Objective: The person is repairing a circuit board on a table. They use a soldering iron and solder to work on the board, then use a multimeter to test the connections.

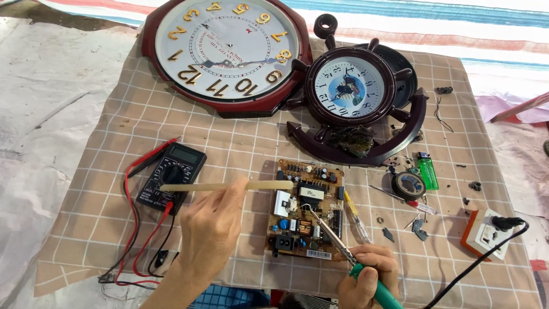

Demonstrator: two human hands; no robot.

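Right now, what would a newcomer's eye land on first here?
Probably the two clocks at the far edge of the checked cloth: a large red-framed wall clock and a ship's-wheel clock beside it. Then the brown circuit board at centre, where the right hand points a soldering iron and the left hand holds a pale stick.

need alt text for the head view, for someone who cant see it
A person's right hand holds a green-handled soldering iron to a brown circuit board on a checked cloth, while the left hand holds a pale stick over it. Around them lie a black multimeter and two wall clocks.
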